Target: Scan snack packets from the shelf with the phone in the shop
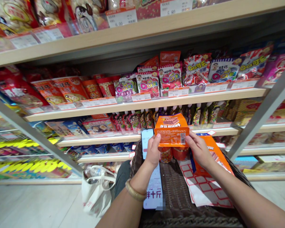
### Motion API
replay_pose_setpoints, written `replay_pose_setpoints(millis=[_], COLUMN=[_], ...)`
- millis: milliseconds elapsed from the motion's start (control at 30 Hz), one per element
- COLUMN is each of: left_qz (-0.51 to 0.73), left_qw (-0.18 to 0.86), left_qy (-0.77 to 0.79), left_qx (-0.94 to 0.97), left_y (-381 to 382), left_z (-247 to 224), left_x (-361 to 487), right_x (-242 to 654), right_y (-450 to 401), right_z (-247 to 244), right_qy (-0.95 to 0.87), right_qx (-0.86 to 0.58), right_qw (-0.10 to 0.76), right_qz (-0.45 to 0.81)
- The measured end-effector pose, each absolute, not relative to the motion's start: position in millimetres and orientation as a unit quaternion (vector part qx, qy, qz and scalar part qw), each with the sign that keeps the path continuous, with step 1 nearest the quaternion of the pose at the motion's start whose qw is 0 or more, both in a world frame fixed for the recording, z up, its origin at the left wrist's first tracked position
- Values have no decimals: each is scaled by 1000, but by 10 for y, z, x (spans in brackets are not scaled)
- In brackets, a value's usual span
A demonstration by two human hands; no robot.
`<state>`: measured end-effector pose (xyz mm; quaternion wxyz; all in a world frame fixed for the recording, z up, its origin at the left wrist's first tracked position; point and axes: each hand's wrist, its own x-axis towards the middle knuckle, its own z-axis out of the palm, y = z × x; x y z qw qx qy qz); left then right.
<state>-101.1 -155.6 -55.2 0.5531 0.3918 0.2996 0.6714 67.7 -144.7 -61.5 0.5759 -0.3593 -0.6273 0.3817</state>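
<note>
Between my two hands is an orange snack packet (pixel 172 130) with wafer-like bars pictured on its upper face and small print with a code on the lower part. My left hand (pixel 154 151) grips its left edge, thumb on the front. The right edge is in my right hand (pixel 200 151). Beneath it sits a dark woven wicker surface (pixel 173 193). Two red-orange tubs (pixel 165 155) stand on it just under the packet. A lit phone (pixel 154 186) lies by my left wrist. A larger orange packet (pixel 222 156) and a sheet of red-bordered labels (pixel 205 190) are partly under my right arm.
Store shelves (pixel 156 103) rise ahead, filled with gummy candy bags (pixel 147 84), tubs and pouches behind price tags. Slanted grey posts (pixel 258 114) stand at both sides. A white cloth bag (pixel 97 190) rests on the tiled floor (pixel 49 202) at the left.
</note>
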Motion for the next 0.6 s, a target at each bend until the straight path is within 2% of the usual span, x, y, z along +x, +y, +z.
replay_pose_setpoints(millis=[267, 400, 600], left_qz=[684, 662, 650], left_qw=[579, 600, 564], left_qy=[275, 269, 322], left_qx=[348, 359, 394], left_y=[-1602, -1632, -1628], left_z=[-437, -423, -452], left_x=[-966, -985, -1022], right_x=[704, 700, 713], right_y=[-1443, -1425, -1413], right_z=[-679, -670, -642], right_qy=[-541, -566, -588], right_qx=[-350, -330, -337], right_qw=[591, 596, 594], right_qz=[485, 464, 433])
